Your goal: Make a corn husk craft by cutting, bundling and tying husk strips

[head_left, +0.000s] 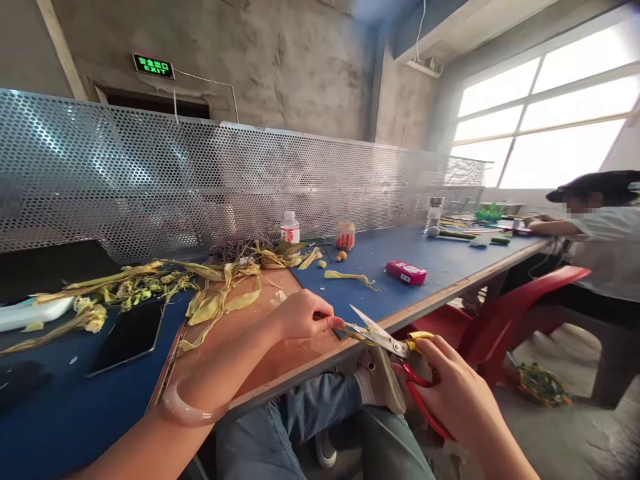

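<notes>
My left hand (300, 315) rests at the table's front edge with its fingers pinched on a thin yellow-green strip of plant material (353, 330). My right hand (453, 393) grips red-handled scissors (395, 347) just off the edge. Their blades stand apart and point left at the strip beside my left fingertips. A pale bangle (187, 410) circles my left wrist. My legs in blue jeans show below the table.
Dried leaves and stalks (165, 287) are heaped on the blue table (440, 257), beside a black phone (127, 337), a small bottle (290, 229), a jar (345, 235) and a red box (406, 272). A perforated metal screen (200, 173) backs it. Another person (595, 233) sits far right behind a red chair (520, 303).
</notes>
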